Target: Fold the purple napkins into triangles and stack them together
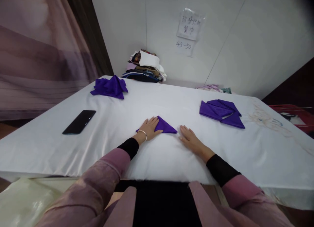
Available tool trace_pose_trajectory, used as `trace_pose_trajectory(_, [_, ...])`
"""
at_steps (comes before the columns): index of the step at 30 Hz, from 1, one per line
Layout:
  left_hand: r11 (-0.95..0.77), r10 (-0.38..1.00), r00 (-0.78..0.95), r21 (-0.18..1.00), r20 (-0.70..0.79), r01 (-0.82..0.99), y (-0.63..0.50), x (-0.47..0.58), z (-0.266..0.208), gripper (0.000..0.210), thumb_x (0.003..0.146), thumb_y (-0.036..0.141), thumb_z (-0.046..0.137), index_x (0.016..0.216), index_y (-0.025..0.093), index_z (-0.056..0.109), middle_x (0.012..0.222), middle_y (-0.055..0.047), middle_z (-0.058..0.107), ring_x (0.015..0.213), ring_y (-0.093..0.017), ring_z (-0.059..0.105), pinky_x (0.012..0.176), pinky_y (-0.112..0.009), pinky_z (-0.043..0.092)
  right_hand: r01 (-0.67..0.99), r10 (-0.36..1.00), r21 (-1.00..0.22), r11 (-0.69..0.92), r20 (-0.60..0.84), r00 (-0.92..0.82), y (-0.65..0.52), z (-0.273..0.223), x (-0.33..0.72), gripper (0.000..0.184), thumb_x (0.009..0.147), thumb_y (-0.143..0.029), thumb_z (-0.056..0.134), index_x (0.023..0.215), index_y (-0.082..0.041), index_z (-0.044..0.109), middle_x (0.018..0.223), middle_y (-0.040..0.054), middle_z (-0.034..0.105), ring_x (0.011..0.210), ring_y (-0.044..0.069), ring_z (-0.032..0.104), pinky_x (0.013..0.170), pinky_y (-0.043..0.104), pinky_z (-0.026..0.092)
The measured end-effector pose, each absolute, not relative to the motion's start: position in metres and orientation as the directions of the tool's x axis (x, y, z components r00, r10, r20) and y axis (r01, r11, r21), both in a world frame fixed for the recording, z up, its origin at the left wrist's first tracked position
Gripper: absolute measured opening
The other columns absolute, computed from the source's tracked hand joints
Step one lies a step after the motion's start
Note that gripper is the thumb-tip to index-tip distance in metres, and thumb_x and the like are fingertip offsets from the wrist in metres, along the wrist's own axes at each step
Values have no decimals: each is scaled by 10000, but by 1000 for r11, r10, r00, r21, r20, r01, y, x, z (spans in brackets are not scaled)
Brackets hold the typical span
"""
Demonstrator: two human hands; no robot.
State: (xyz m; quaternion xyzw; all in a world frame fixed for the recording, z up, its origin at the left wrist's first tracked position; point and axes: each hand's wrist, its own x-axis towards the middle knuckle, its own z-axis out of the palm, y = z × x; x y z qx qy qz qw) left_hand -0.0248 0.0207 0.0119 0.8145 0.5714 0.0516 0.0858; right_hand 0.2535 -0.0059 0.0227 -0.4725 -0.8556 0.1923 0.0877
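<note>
Head view: left hand (150, 127) rests flat on triangular purple cloth (165, 126).

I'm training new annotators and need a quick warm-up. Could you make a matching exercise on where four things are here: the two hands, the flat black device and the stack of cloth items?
Things:
1. Left hand
2. Right hand
3. Flat black device
4. Stack of cloth items

Places:
A. At the far edge of the white-covered table, by the wall
B. On top of the folded purple cloth
C. Lying toward the table's left side
D. Just right of the folded purple cloth, not on it

Pairs: 1-B, 2-D, 3-C, 4-A
</note>
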Motion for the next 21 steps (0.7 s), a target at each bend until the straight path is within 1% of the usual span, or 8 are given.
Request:
trace_pose_trajectory(2, [-338,938,345,202,-3,919,21,-25,11,761,824,654,243,1409,167,241,1504,-82,180,1375,-255,126,1095,-475,118,770,887,-489,411,17,-462,-4,24,253,635,903,-553,257,1421,-187,250,1473,64,249,1368,200,155,1100,428,167])
trace_pose_trajectory(4, [-338,939,345,205,1,919,21,-26,11,757,828,648,245,1408,162,242,1503,-84,180,1375,-258,127,1094,-477,117,757,911,-534,376,63,-408,-2,24,250,602,904,-548,254,1385,-197,343,1430,55,349,1346,195,237,1085,408,233])
trace_pose_trajectory(7, [-334,939,343,209,-5,919,21,-25,11,761,828,652,241,1410,161,239,1503,-85,182,1375,-256,128,1096,-474,111,753,908,-518,406,132,-399,2,25,240,560,920,-510,222,1339,-199,425,1363,51,451,1313,187,313,1069,388,276])
trace_pose_trajectory(10, [-328,941,337,203,-11,923,21,-25,12,765,828,651,241,1410,153,238,1503,-86,177,1376,-252,122,1097,-470,108,731,830,-400,553,182,-528,1,27,227,552,928,-477,229,1375,-180,361,1421,56,367,1349,192,228,1092,402,210])
trace_pose_trajectory(12, [-324,943,333,196,-15,925,20,-24,12,766,831,646,244,1409,142,240,1504,-88,171,1378,-250,115,1098,-469,107,702,763,-317,638,139,-631,-2,27,220,591,916,-496,279,1405,-164,293,1469,71,262,1370,211,148,1099,428,161])
trace_pose_trajectory(14, [-321,943,331,197,-19,926,20,-24,12,770,829,648,246,1408,140,243,1504,-88,170,1378,-250,113,1098,-468,105,685,720,-259,681,64,-691,-5,25,217,642,901,-525,313,1419,-152,248,1484,94,209,1374,223,124,1098,450,135])
trace_pose_trajectory(17, [-325,942,334,207,-13,923,19,-24,12,777,821,662,248,1408,152,245,1502,-86,182,1377,-253,120,1099,-468,107,682,700,-217,699,11,-714,-8,19,219,647,905,-528,300,1429,-159,214,1483,108,200,1372,215,138,1097,460,122])
trace_pose_trajectory(21, [-324,942,334,209,-12,922,18,-26,13,775,816,666,252,1408,167,245,1498,-86,195,1376,-249,127,1100,-465,107,683,700,-206,701,13,-714,-8,15,221,637,907,-526,289,1427,-164,220,1482,107,206,1370,209,149,1097,456,130])
